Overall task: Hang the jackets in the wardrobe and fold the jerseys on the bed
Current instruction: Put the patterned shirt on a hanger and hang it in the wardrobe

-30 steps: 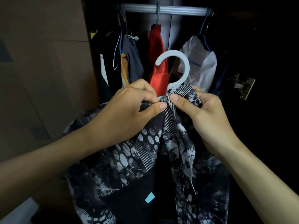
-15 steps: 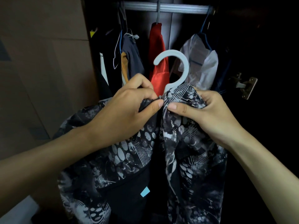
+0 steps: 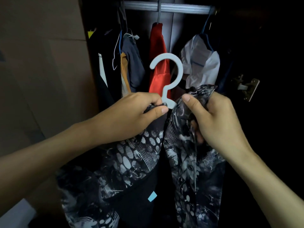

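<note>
A black jacket with a grey-white print (image 3: 136, 162) hangs open in front of me on a pale plastic hanger (image 3: 172, 68), whose hook stands up between my hands. My left hand (image 3: 139, 116) pinches the left side of the collar right at the hanger's neck. My right hand (image 3: 213, 119) grips a bunch of the right collar and front panel, slightly apart from the hook. The hanger's shoulders are hidden under the cloth. Above, the metal wardrobe rail (image 3: 166, 8) runs across the top.
On the rail hang a red garment (image 3: 158, 63), a white one (image 3: 200, 63) on a blue hanger, and dark and orange clothes (image 3: 130, 63) at the left. A brown wardrobe panel (image 3: 41, 71) is at the left, a door hinge (image 3: 246, 88) at the right.
My hands have drawn apart, baring the hanger's neck. The right hand has gathered more of the right collar and pulled it to the right. The jacket front has opened wider.
</note>
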